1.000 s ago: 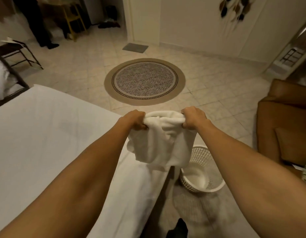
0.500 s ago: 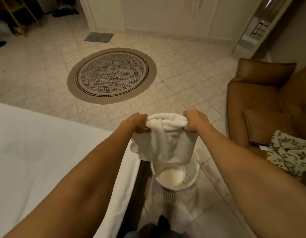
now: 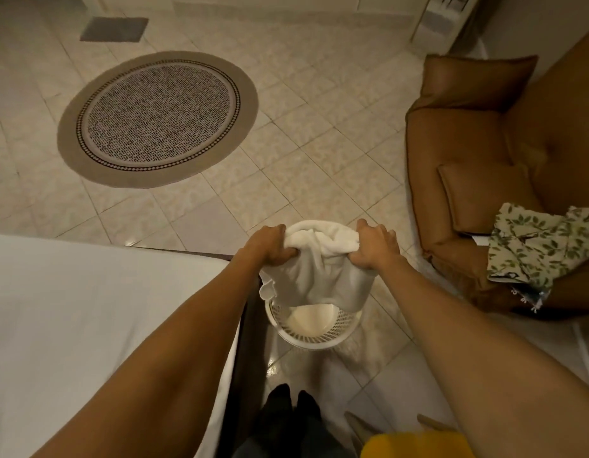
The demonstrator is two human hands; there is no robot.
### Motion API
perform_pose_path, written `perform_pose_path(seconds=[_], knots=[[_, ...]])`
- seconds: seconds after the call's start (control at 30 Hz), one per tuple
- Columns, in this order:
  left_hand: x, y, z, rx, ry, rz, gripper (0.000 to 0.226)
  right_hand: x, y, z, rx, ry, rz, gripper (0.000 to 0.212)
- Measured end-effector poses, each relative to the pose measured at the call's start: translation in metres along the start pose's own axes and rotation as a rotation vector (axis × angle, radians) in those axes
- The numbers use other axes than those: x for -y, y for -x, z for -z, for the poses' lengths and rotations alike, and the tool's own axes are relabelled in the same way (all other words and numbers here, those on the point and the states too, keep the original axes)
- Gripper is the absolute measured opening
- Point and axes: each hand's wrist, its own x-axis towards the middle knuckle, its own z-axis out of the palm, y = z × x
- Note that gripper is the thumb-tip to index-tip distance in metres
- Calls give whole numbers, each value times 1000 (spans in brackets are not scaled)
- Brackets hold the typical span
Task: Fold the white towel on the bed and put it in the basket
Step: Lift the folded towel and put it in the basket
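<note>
The folded white towel [image 3: 319, 272] hangs between both hands directly above the white lattice basket [image 3: 314, 340], which stands on the floor by the bed corner. My left hand [image 3: 270, 247] grips the towel's upper left edge and my right hand [image 3: 372, 247] grips its upper right edge. The towel's lower edge hides the basket's far rim. The bed [image 3: 88, 309] with its white sheet lies to the left.
A brown sofa [image 3: 484, 153] with a leaf-print cloth [image 3: 544, 242] stands at the right. A round patterned rug [image 3: 157, 117] lies on the tiled floor beyond. My dark-socked feet [image 3: 286, 411] show below the basket, and a yellow object [image 3: 415, 444] sits at the bottom right.
Both hands carried the towel from above the bed corner to directly over the basket and lowered it. The view tilted down and turned right.
</note>
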Motion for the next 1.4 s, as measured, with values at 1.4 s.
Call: perform_pose_path(seconds=[1.4], knots=[[35, -135, -353, 47, 992, 249, 50, -45, -101, -392, 159, -885, -575, 58]])
